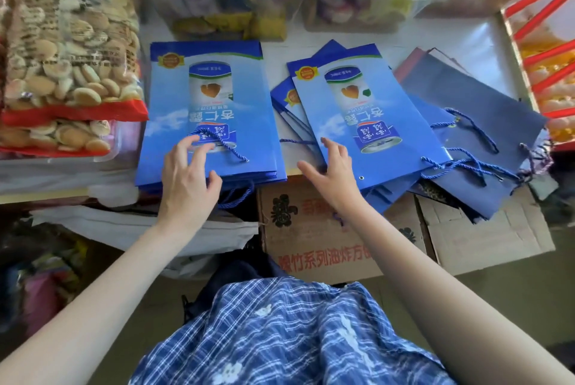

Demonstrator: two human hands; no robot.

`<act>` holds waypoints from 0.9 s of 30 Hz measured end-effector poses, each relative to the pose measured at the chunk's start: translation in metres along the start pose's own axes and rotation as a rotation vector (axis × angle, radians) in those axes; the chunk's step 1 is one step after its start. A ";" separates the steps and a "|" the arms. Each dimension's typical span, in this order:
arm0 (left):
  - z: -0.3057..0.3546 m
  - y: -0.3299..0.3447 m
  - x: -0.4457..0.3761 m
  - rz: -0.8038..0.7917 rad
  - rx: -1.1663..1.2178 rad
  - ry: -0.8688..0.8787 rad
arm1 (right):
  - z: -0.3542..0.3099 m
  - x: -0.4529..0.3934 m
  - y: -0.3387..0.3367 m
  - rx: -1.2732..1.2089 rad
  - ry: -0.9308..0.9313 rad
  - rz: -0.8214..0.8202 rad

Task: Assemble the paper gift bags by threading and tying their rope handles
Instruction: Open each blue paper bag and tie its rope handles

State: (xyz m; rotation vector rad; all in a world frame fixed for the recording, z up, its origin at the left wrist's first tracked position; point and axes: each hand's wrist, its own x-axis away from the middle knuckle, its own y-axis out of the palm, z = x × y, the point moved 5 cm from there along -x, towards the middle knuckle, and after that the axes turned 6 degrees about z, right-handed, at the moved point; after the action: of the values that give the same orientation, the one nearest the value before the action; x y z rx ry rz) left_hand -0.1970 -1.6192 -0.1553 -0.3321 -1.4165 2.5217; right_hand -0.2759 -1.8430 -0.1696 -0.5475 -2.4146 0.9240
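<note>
Head view: left hand (186,179) rests on the near edge of the left bag stack (211,104), fingers loosely spread and gripping nothing, the top bag's rope handle (217,142) just beyond its fingertips. Right hand (336,173) lies open, fingers straight, touching the left edge of the right bag (370,117); loose ropes (466,163) lie well right of it.

Two hands (186,176), two bag piles (211,104).

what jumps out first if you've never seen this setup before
Two piles of flat blue gift bags fill the middle: a neat stack on the left with a rope handle looped on top, and a fanned-out heap on the right. The left hand hovers over the neat stack's near edge, the right hand reaches to the heap. A big bag of round biscuits sits far left.
</note>
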 end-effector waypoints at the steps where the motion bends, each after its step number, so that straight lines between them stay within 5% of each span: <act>1: 0.015 0.009 0.000 -0.017 0.009 0.012 | 0.012 -0.001 -0.015 -0.016 -0.008 0.029; 10: 0.129 0.088 0.029 -0.217 0.011 0.039 | 0.129 -0.024 -0.146 0.273 -0.018 0.316; 14: 0.171 0.124 0.035 -0.325 0.051 0.034 | 0.163 -0.036 -0.164 0.178 0.062 0.140; 17: 0.182 0.147 0.040 -0.448 0.088 -0.142 | 0.170 -0.034 -0.165 0.053 0.063 0.112; 22: 0.174 0.131 0.026 -0.300 0.153 -0.148 | 0.178 -0.026 -0.184 0.002 0.174 0.153; 27: 0.177 0.100 0.000 -0.197 0.410 -0.213 | 0.164 -0.014 -0.204 0.057 0.097 -0.107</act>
State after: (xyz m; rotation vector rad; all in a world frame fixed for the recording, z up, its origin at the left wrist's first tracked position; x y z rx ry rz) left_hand -0.2598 -1.8123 -0.1517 0.1457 -0.9010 2.6523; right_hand -0.3965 -2.0730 -0.1375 -0.4281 -2.2994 0.8969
